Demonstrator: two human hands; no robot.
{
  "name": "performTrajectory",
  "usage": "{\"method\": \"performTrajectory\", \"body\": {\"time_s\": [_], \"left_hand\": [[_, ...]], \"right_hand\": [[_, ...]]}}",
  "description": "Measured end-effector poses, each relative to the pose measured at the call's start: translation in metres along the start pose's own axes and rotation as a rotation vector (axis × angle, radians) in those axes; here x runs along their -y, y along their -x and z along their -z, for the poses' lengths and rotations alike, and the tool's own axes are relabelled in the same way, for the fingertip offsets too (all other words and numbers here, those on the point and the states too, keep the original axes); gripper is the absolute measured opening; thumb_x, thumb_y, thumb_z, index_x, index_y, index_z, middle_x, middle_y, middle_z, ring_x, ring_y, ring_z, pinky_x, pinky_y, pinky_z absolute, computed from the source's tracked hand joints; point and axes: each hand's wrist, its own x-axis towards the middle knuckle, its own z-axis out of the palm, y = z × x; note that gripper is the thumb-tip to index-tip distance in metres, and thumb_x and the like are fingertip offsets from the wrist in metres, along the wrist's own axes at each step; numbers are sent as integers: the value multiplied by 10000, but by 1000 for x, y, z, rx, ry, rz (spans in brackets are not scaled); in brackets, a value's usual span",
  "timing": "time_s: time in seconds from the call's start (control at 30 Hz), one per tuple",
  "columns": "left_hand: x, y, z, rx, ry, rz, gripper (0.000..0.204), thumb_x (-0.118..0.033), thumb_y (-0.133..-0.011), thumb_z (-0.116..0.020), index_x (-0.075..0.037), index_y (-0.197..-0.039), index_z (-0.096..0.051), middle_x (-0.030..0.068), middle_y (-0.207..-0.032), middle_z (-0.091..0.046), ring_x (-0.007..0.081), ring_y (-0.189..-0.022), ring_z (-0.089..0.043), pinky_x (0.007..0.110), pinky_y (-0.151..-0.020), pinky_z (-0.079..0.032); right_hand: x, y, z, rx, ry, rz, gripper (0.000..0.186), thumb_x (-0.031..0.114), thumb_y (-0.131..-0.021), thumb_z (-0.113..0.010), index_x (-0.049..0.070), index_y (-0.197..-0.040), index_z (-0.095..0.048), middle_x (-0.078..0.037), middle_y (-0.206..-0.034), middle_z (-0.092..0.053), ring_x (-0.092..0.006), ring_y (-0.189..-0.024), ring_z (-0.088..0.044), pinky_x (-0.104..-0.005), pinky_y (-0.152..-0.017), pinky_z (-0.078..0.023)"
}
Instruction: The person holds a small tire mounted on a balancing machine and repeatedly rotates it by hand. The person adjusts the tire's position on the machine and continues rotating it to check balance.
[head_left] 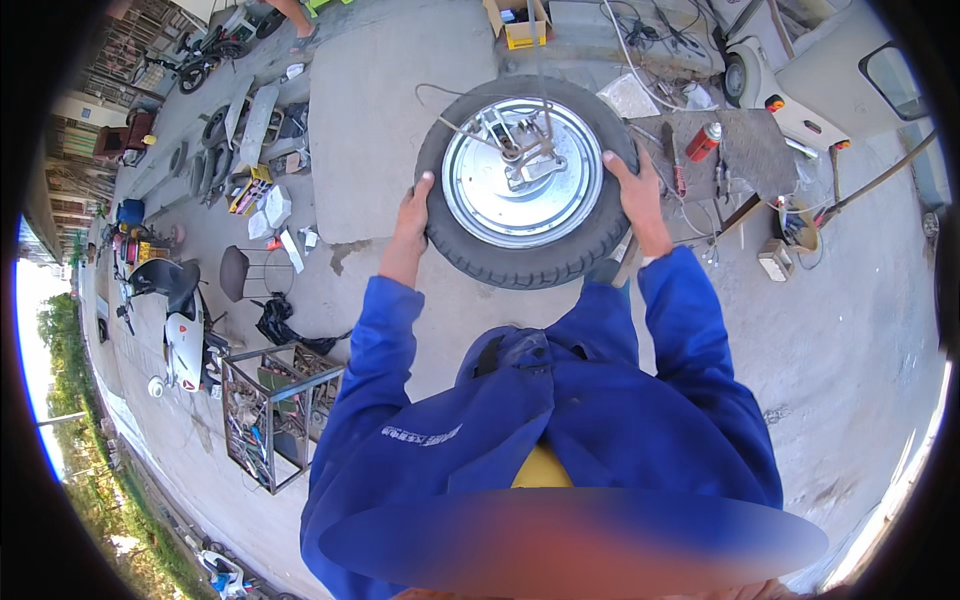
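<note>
A wheel with a black treaded tyre [515, 268] and a silver hub [475, 200] is in front of me at the top middle. A metal bracket [540, 172] with linkage and thin cables sits at the hub's centre. My left hand [410, 215] grips the tyre's left side, thumb upward. My right hand [640, 200] grips its right side, with the thumb near the top of the sidewall. Both forearms are in blue sleeves. Just right of the wheel, a red spray can [704, 142] stands on a worn grey board [755, 150], near some tools.
A metal cage cart [305, 400] with tools and a white scooter [183, 340] stand at left. Scattered parts [250, 130], a stool [234, 272] and black bags [280, 322] lie around. A white vehicle [810, 85] is upper right. Another person's leg [292, 20] shows at the top.
</note>
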Motion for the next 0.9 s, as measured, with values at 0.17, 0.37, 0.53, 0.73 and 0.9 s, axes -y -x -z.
{"method": "performTrajectory", "body": {"time_s": [0.17,0.37,0.53,0.73,0.9], "left_hand": [[-55,-77,-8,226,-162,29,601,-479,-989,-723,74,-1224,-691,179,-1075,-775,240,-874,-763,355,-785,-623],[-11,-28,6,57,71,57,709,-521,-997,-706,108,-1318,-649,208,-1177,-752,273,-986,-751,391,-894,-608],[67,73,-40,-247,284,-65,968,-577,-998,-689,194,-1495,-379,275,-1454,-557,320,-1285,-603,406,-1077,-514],[61,81,-44,-227,320,-45,943,-567,-1009,-678,176,-1495,-361,256,-1413,-582,318,-1252,-623,410,-1063,-535],[2,-16,1,41,180,41,718,-507,-1024,-676,83,-1420,-574,200,-1318,-705,272,-1122,-721,398,-973,-591]], "right_hand": [[-13,106,-35,-314,200,44,1023,499,-933,-749,-103,-1611,-276,-377,-1604,-346,-469,-1496,-364,-461,-1241,-284],[-19,34,-7,-83,127,87,983,461,-897,-779,-119,-1575,-364,-356,-1496,-521,-433,-1413,-499,-430,-1194,-365],[12,-109,8,418,148,53,947,473,-845,-841,-103,-1514,-498,-284,-1327,-681,-288,-1165,-697,-362,-1004,-540],[-6,-124,-5,352,59,-34,918,405,-816,-872,-91,-1507,-527,-271,-1393,-648,-303,-1235,-660,-363,-1067,-498],[-2,20,-8,-63,-56,24,927,401,-897,-805,-135,-1545,-414,-296,-1459,-585,-342,-1337,-579,-375,-1143,-421]]}}
